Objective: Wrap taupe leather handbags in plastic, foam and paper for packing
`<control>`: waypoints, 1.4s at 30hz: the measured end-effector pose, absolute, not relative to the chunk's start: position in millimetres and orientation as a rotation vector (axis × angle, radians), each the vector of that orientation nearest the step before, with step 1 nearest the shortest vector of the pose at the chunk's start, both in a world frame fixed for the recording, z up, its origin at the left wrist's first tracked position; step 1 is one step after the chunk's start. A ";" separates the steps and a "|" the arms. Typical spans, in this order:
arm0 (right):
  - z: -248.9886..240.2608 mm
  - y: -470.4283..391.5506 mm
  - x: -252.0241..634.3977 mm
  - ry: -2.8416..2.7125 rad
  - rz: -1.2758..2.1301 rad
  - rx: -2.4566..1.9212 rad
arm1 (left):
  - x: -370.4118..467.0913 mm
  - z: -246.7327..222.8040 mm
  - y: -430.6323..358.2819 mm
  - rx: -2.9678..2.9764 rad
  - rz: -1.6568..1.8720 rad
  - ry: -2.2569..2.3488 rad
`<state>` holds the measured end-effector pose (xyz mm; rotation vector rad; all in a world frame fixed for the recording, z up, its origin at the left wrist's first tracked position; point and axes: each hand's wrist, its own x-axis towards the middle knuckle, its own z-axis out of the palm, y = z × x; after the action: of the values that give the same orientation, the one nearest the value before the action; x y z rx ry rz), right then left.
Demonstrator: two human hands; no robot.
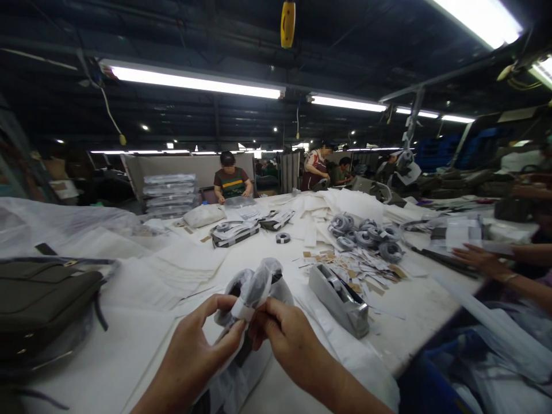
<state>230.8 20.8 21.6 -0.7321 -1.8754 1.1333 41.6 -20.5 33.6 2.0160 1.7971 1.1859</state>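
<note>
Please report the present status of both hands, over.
Left hand and right hand on plastic-wrapped bundle, fingers at its white band. Tape dispenser to the right, not blocking.

Left of the tape dispenser (337, 300), our fingers hide part of the wrapped bundle (257, 286), and the frame cuts the dark bag (45, 305). Right of it, we see a co-worker's arms (532, 292) and blue bin (435, 376) cropped. Behind it, slips (340, 265) are too small to read.

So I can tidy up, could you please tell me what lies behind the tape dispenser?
Behind the tape dispenser lie scattered tags, with a pile of grey coils beyond; whatever its body covers cannot be seen.
</note>
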 end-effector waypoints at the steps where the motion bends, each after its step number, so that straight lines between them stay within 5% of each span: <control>1: 20.3 20.7 230.2 -1.869 1.150 -0.734 | 42.5 34.3 -20.8 2.012 1.194 1.805; 19: 14.7 28.0 234.0 -1.942 0.781 -0.824 | 51.2 41.0 -25.8 1.912 1.209 1.732; 30: 12.0 31.3 218.8 -1.646 1.156 -0.712 | 62.3 45.1 -33.8 1.882 1.195 1.637; 37: 16.4 37.0 223.9 -1.825 1.014 -0.870 | 50.8 36.3 -27.2 1.915 1.187 1.632; 42: 16.7 27.4 232.7 -1.632 1.471 -0.648 | 50.1 33.6 -28.5 1.736 1.266 1.612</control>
<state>232.7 27.4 16.7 -0.6483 -1.6325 1.4706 50.1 -28.5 33.6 1.7365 1.6115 1.2659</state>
